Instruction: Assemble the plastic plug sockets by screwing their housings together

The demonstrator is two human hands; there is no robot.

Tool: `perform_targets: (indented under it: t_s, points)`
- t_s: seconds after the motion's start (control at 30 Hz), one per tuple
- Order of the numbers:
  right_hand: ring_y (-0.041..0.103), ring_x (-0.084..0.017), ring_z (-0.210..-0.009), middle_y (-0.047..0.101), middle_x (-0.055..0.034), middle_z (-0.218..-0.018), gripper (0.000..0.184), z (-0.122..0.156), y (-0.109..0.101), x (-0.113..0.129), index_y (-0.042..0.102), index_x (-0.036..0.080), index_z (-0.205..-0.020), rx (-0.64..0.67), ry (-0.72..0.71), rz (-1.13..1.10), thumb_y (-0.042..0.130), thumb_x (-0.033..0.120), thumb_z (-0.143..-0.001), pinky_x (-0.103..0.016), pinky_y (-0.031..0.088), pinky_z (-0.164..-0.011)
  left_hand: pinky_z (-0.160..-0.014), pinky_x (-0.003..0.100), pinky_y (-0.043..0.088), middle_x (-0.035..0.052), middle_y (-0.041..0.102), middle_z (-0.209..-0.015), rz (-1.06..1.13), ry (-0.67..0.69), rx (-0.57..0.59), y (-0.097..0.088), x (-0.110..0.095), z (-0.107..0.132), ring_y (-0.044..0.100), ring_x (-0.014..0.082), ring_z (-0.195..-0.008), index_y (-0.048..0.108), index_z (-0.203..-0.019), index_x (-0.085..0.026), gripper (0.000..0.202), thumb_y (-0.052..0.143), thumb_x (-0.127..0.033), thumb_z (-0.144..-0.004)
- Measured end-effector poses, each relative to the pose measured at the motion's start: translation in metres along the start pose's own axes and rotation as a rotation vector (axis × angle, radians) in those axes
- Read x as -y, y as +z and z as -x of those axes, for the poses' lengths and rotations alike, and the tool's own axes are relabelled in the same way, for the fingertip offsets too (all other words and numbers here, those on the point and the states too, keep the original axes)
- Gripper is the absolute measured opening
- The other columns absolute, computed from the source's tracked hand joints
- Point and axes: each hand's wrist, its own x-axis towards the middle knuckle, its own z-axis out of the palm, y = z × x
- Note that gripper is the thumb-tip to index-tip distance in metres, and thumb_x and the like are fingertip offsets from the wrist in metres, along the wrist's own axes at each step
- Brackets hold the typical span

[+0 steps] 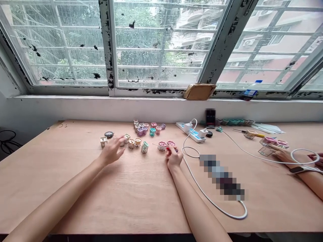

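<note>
My left hand (112, 150) reaches forward over the wooden table (131, 195), fingers spread and open, its tips at a row of small beige cube-shaped pieces (131, 142). A lone beige cube (103, 141) stands to the left of that hand. My right hand (173, 157) is closed around a thin tool with a red handle (161, 146), its metal tip pointing left. Two pink pieces (166, 144) lie just beyond that hand. A mint-green piece (144, 147) sits between my hands. Farther back lies a cluster of pink, purple and teal pieces (147, 128).
A white power strip (191, 131) with a white cable (214, 201) runs across the right side. Another person's hands (282, 154) rest at the far right by pink pieces and a clear box. A small black object (108, 134) lies behind the cubes. A cardboard box (199, 91) sits on the windowsill.
</note>
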Motion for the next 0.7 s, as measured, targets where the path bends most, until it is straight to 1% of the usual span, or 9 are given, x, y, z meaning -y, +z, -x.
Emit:
perform_targets:
  t_s: [0.07,0.13,0.23,0.3,0.4,0.53,0.7]
  points:
    - [0.034,-0.007,-0.031,0.048,0.0061,-0.040,0.038,-0.001,0.000,0.000,0.049,0.019,-0.065,-0.023,-0.011,-0.004,0.079,0.042,-0.060,-0.017,0.021,-0.028,-0.110,0.053,0.046,0.0150,0.056,-0.141,0.068,0.050,0.039,0.021,-0.022,-0.009,0.054,0.0305,-0.132,0.043,-0.138,-0.023,0.051,0.058,-0.014,-0.091]
    - [0.033,-0.007,-0.030,0.047,0.0064,-0.039,0.038,-0.001,0.000,0.000,0.049,0.020,-0.065,-0.048,-0.023,-0.007,0.078,0.043,-0.060,-0.017,0.021,-0.028,-0.111,0.052,0.046,0.0164,0.053,-0.144,0.122,0.076,0.072,0.043,-0.038,-0.015,0.051,0.0313,-0.135,0.042,-0.140,-0.021,0.055,0.059,-0.012,-0.088]
    - [0.032,-0.007,-0.029,0.045,0.0073,-0.038,0.037,-0.002,-0.001,-0.003,0.048,0.020,-0.065,-0.089,-0.046,-0.009,0.077,0.044,-0.062,-0.017,0.020,-0.028,-0.109,0.052,0.048,0.0173,0.051,-0.144,0.153,0.058,0.083,0.071,-0.051,-0.022,0.051,0.0323,-0.134,0.043,-0.139,-0.020,0.055,0.058,-0.011,-0.087]
    - [0.031,-0.007,-0.029,0.045,0.0075,-0.038,0.037,-0.003,-0.003,-0.005,0.047,0.020,-0.066,-0.121,-0.061,-0.011,0.076,0.044,-0.064,-0.017,0.020,-0.028,-0.108,0.053,0.048,0.0172,0.050,-0.146,0.153,0.042,0.082,0.082,-0.055,-0.026,0.051,0.0329,-0.134,0.044,-0.138,-0.021,0.054,0.057,-0.010,-0.086]
    - [0.033,-0.007,-0.030,0.047,0.0073,-0.039,0.036,-0.008,-0.006,-0.008,0.047,0.020,-0.067,-0.176,-0.077,-0.013,0.075,0.042,-0.065,-0.017,0.021,-0.029,-0.109,0.054,0.047,0.0165,0.050,-0.145,0.147,0.051,0.076,0.088,-0.057,-0.030,0.052,0.0330,-0.133,0.046,-0.135,-0.021,0.051,0.055,-0.009,-0.086]
    - [0.035,-0.007,-0.031,0.049,0.0072,-0.043,0.037,-0.017,-0.013,-0.007,0.045,0.021,-0.069,-0.240,-0.102,-0.021,0.075,0.043,-0.067,-0.017,0.022,-0.029,-0.107,0.052,0.049,0.0166,0.051,-0.144,0.183,0.032,0.077,0.088,-0.057,-0.031,0.053,0.0321,-0.132,0.046,-0.133,-0.021,0.049,0.055,-0.009,-0.087]
    - [0.037,-0.007,-0.033,0.052,0.0061,-0.045,0.037,-0.021,-0.018,-0.004,0.047,0.020,-0.071,-0.263,-0.106,-0.027,0.076,0.043,-0.068,-0.017,0.024,-0.030,-0.109,0.049,0.050,0.0169,0.049,-0.146,0.270,0.017,0.103,0.089,-0.057,-0.030,0.050,0.0306,-0.136,0.046,-0.134,-0.021,0.049,0.054,-0.007,-0.087]
